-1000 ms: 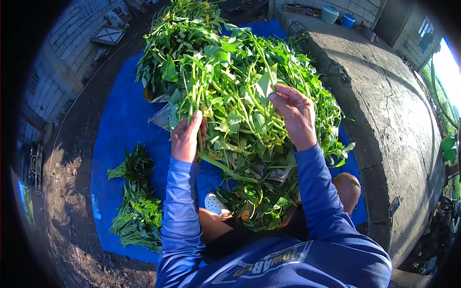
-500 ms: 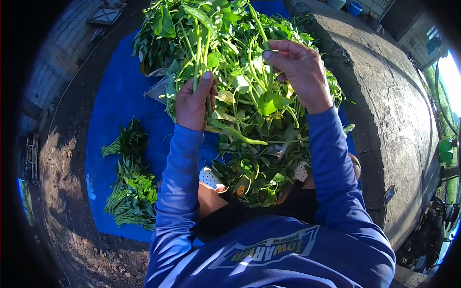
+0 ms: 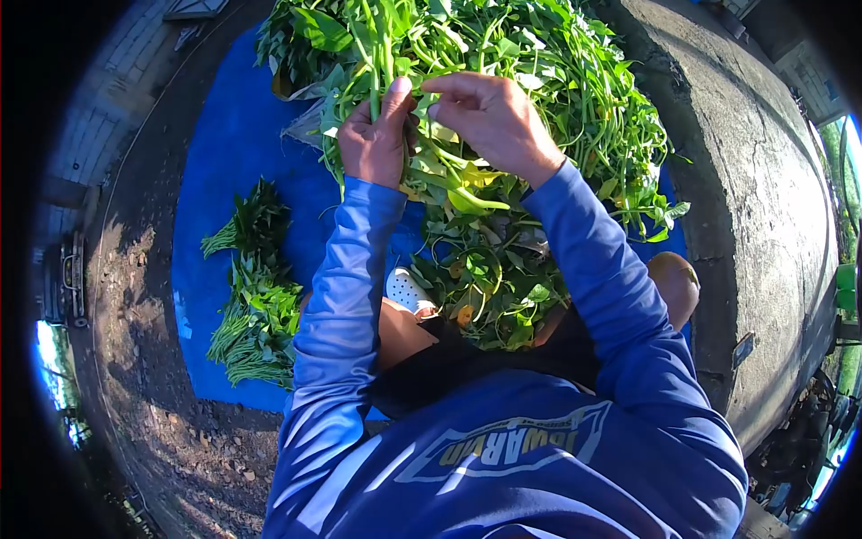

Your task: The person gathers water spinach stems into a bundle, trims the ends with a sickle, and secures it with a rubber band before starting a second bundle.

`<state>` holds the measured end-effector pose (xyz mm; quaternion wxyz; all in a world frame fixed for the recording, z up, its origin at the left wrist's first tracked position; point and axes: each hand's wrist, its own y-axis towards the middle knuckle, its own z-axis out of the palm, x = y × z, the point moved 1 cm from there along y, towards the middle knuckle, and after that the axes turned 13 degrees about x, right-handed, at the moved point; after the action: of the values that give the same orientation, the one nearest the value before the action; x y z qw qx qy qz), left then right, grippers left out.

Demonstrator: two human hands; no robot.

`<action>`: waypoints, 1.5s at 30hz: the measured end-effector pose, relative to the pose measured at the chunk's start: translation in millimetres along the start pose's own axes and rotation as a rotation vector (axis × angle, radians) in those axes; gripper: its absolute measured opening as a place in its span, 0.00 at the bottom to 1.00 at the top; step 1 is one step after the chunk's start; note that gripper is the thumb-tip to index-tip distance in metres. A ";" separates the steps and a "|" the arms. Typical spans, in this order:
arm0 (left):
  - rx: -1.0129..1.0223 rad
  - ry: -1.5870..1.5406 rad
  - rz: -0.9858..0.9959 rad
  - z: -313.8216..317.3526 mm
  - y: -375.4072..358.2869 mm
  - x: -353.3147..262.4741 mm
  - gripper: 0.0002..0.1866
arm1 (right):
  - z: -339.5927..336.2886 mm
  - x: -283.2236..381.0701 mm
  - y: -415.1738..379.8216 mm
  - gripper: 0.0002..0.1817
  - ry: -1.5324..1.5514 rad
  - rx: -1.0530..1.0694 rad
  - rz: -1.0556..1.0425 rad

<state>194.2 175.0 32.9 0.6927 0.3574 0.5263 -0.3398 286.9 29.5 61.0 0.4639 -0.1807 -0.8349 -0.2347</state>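
Note:
My left hand (image 3: 375,135) is closed around a few upright leafy green stems (image 3: 375,63), thumb pressed along them. My right hand (image 3: 494,117) is beside it, its thumb and forefinger bent toward each other near the left thumb. Whatever lies between those right fingers, if anything, is too small to make out. Behind and below both hands spreads a big heap of leafy greens (image 3: 575,99), with long stems tangled through it. Under the right wrist a yellowish leaf (image 3: 471,199) lies among the stems.
A blue tarp (image 3: 224,135) lies under the greens. Sorted bundles of greens (image 3: 256,314) rest on its left side. Looser leaves (image 3: 503,296) lie between my feet, beside a white perforated clog (image 3: 406,289). A raised concrete ledge (image 3: 718,162) runs along the right.
My right hand has moved left, close beside my left hand, and the long stem it held is no longer seen in it. My left hand keeps its stems. The view has shifted.

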 end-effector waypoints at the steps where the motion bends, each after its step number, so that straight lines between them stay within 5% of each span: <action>1: -0.014 -0.049 0.037 -4.6 1.6 -4.1 0.19 | -4.4 -10.2 -4.0 0.17 -0.027 -0.034 0.021; 6: -0.003 0.015 0.047 -30.6 14.1 -8.0 0.23 | 10.0 -22.5 -41.2 0.18 0.094 0.107 0.054; 10: -0.003 0.041 0.104 -31.8 14.5 -14.0 0.22 | 26.7 -44.3 -58.3 0.18 -0.145 0.179 -0.046; 13: 0.005 -0.003 0.186 -37.2 14.9 -18.0 0.22 | 29.0 -49.8 -68.2 0.20 0.073 0.156 0.125; 16: -0.025 -0.036 0.198 -34.7 13.7 -18.8 0.22 | 29.2 -25.4 -73.8 0.22 0.300 0.044 0.079; 20: -0.028 -0.078 0.151 -35.0 17.9 -17.7 0.23 | 40.8 -25.8 -81.9 0.22 -0.359 0.049 -0.219; 23: -0.078 -0.099 0.126 -41.7 21.6 -18.9 0.24 | 53.4 -54.2 -91.0 0.20 -0.298 -0.049 -0.211; 27: -0.086 -0.154 0.099 -53.7 22.8 -21.4 0.23 | 47.9 -56.7 -107.0 0.14 0.047 -0.045 0.169; 31: -0.016 -0.266 0.057 -56.2 21.8 -27.5 0.21 | 49.2 -73.3 -104.8 0.13 0.182 -0.246 0.232; 34: 0.311 -0.580 -0.026 -83.0 28.8 -24.4 0.20 | 34.7 -62.8 -102.3 0.14 0.178 -0.222 0.332; 38: 0.353 -0.617 -0.081 -95.9 31.4 -20.9 0.21 | 33.6 -53.3 -98.0 0.16 0.565 -0.018 0.410; 42: 0.279 -0.565 -0.094 -87.3 26.6 -22.4 0.20 | 30.3 -27.6 -99.3 0.15 0.346 -0.496 0.088; 44: 0.235 -0.486 -0.081 -84.9 25.3 -25.4 0.20 | 18.5 -15.4 -98.4 0.09 0.378 -0.591 -0.016; 45: 0.177 -0.464 -0.074 -79.1 23.2 -28.5 0.20 | 13.3 -5.5 -102.4 0.05 0.155 -0.567 -0.101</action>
<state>169.2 257.1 48.7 0.7480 0.3096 0.3342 -0.4827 227.3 -48.0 27.2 0.4451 -0.2427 -0.7060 -0.4945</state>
